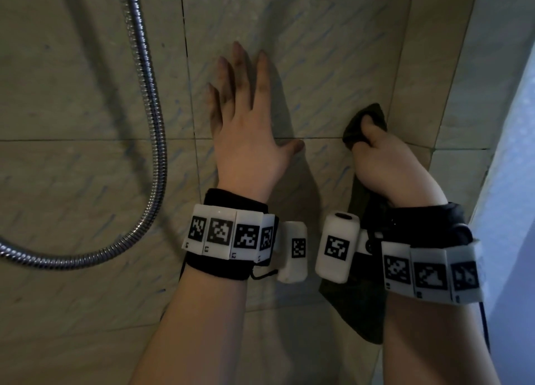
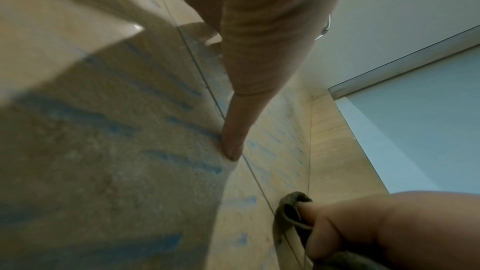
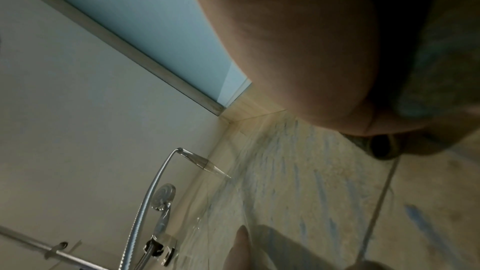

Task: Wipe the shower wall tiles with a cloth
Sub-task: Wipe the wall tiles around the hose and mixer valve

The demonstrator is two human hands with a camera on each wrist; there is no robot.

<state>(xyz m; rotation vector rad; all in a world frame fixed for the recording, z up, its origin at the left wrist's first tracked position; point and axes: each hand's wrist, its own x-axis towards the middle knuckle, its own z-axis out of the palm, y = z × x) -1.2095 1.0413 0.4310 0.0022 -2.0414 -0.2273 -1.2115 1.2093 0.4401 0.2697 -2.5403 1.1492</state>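
Right hand (image 1: 388,167) grips cloth (image 1: 365,121); tiles (image 1: 318,51)

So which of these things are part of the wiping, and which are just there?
In use:
cloth, gripped by right hand
wall tiles
left hand, flat on the tiles

Just there:
hose
shower head
glass panel

The stall was dim throughout. Pale light came from the frosted panel (image 2: 415,120) on the right, and each hand threw a soft shadow across the wall tiles (image 1: 318,51). Both wrist views were smeared and soft, their lines bent toward the edges.
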